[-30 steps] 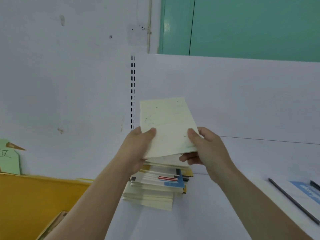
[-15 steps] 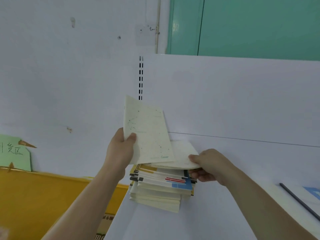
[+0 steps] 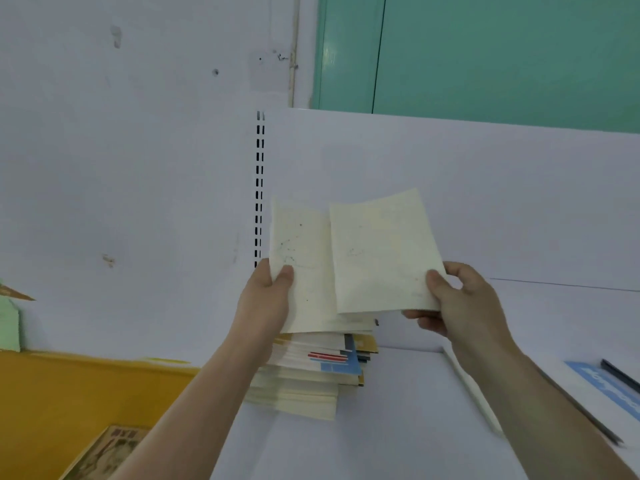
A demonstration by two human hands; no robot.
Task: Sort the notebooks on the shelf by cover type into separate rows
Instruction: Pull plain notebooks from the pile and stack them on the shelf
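1. The wall is white and scuffed, with a slotted strip of dark slots running down it.
2. A green door fills the upper right, above the white back panel of the shelf.
3. The shelf is a flat white surface that carries the notebooks.
4. An orange box sits at lower left, beside the shelf edge, with a printed card lying in it.
5. The stack of notebooks lies flat on the shelf near the back panel. Most of it is cream; a cover with red and blue bars and a yellow one show near the top.
6. The right notebook is cream, held up above the stack, and overlaps the front of the other raised one.
7. The left notebook is cream with faint dark specks, held up just behind and left of the first; its lower edge comes close to the top of the stack.
8. The left hand pinches the left notebook at its lower left edge, thumb on the front and fingers hidden behind.
9. The right hand grips the right notebook at its lower right corner, thumb on the front and fingers curled beneath.
10. A blue label and a dark rod lie at the far right.
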